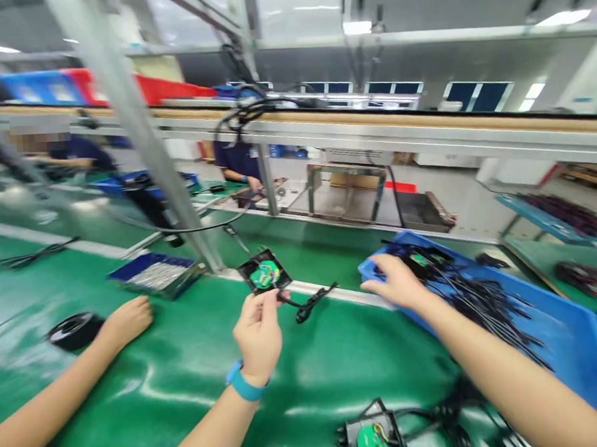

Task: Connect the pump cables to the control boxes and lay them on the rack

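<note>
My left hand (pixel 258 335), with a blue wristband, pinches a square black housing (pixel 242 272) by its lower edge. Inside the housing is a green circuit board (pixel 265 274) with thin wires, and a bundled black cable (pixel 307 308) hangs off to its right. At the left corner of a blue bin (pixel 568 323), my right hand (pixel 395 282) has its thumb and fingers apart; whether it touches the rim is unclear. Black cables (pixel 483 307) and another housing with a green board (pixel 420 260) lie in that bin. A similar housing (pixel 374 436) rests on the table nearest me.
A co-worker's hand (pixel 128 320) lies on the green table (pixel 186 363) at left, beside a black roll (pixel 74 330). Behind it is a tray of small metal parts (pixel 156 274). A slanted metal post (pixel 138 125) stands at the table's back edge. More people work beyond.
</note>
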`<action>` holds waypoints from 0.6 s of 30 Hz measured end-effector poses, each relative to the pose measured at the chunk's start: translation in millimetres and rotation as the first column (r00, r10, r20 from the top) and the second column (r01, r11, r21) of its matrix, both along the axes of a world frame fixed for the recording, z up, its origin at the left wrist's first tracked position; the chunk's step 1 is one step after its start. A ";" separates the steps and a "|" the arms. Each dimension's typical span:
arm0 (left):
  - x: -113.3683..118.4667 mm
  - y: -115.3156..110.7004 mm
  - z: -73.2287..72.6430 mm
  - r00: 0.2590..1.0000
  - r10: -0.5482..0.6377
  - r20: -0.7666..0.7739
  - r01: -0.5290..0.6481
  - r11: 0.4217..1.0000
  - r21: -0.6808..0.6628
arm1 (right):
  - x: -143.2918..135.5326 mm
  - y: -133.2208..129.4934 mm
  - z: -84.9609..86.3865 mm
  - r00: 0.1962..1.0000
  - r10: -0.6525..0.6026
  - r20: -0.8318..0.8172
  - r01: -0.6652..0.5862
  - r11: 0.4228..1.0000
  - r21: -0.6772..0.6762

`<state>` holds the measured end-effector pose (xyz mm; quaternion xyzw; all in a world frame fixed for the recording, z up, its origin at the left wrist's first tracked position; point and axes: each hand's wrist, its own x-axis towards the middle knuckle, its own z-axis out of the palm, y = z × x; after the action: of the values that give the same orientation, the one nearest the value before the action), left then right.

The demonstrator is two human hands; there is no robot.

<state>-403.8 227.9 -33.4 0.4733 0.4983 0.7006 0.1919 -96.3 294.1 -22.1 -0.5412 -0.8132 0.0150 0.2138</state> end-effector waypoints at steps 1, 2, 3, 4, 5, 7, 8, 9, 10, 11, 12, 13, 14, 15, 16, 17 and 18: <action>9.1 -3.2 13.1 0.998 -0.038 0.048 0.037 0.999 0.016 | -23.2 -15.6 -0.9 0.990 0.140 0.012 -0.139 0.989 -0.051; 18.5 -5.1 26.6 0.992 -0.076 0.096 0.073 0.997 0.032 | -42.5 -27.4 -3.7 0.973 0.226 0.038 -0.221 0.970 -0.096; 27.8 -6.2 40.4 0.984 -0.115 0.136 0.109 0.993 0.049 | -55.7 -36.1 -7.4 0.965 0.249 0.080 -0.239 0.963 -0.122; 36.9 -7.0 53.9 0.974 -0.159 0.161 0.150 0.987 0.065 | -61.7 -43.2 -11.4 0.968 0.222 0.119 -0.205 0.969 -0.137; 45.3 -8.1 66.7 0.963 -0.207 0.170 0.196 0.977 0.081 | -60.2 -50.3 -14.8 0.974 0.162 0.157 -0.141 0.980 -0.141; 60.0 -11.5 88.9 0.937 -0.308 0.162 0.296 0.950 0.096 | -36.5 -68.2 -19.5 0.978 -0.037 0.206 0.063 0.991 -0.122; 66.6 -13.4 97.6 0.919 -0.359 0.160 0.349 0.933 0.090 | -17.0 -79.0 -21.0 0.963 -0.153 0.222 0.181 0.978 -0.108; 73.3 -14.6 104.7 0.895 -0.411 0.172 0.404 0.911 0.078 | 5.6 -90.3 -22.6 0.934 -0.265 0.241 0.295 0.950 -0.099; 80.5 -14.8 110.2 0.866 -0.460 0.196 0.457 0.887 0.063 | 29.2 -101.2 -24.4 0.894 -0.358 0.269 0.395 0.914 -0.097; 88.9 -13.6 114.3 0.835 -0.502 0.226 0.505 0.862 0.048 | 52.3 -111.6 -27.0 0.850 -0.429 0.307 0.478 0.872 -0.105; 98.6 -11.0 117.3 0.802 -0.540 0.258 0.552 0.833 0.028 | 73.5 -121.1 -30.3 0.809 -0.473 0.349 0.540 0.832 -0.123; 109.8 -7.3 119.5 0.767 -0.573 0.290 0.596 0.803 0.009 | 91.7 -129.9 -34.4 0.779 -0.494 0.386 0.581 0.800 -0.149; 122.4 -2.9 121.1 0.731 -0.600 0.325 0.638 0.770 -0.011 | 106.6 -138.3 -39.3 0.759 -0.504 0.411 0.608 0.774 -0.175; 135.9 1.5 122.3 0.693 -0.622 0.364 0.677 0.735 -0.035 | 118.1 -146.2 -44.6 0.746 -0.512 0.426 0.628 0.753 -0.195; 149.8 5.5 123.2 0.658 -0.635 0.406 0.712 0.700 -0.060 | 126.6 -153.8 -50.1 0.735 -0.524 0.430 0.645 0.736 -0.207; 163.2 8.4 123.4 0.626 -0.636 0.451 0.740 0.667 -0.086 | 132.7 -160.9 -55.3 0.729 -0.535 0.428 0.655 0.726 -0.210; 175.3 10.1 122.9 0.600 -0.625 0.500 0.760 0.641 -0.110 | 137.3 -167.6 -60.0 0.724 -0.544 0.423 0.661 0.722 -0.204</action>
<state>-228.5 238.1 89.6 0.4325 0.3222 0.5636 0.6256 41.0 126.5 -82.0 -0.8019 -0.5966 -0.0079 -0.0313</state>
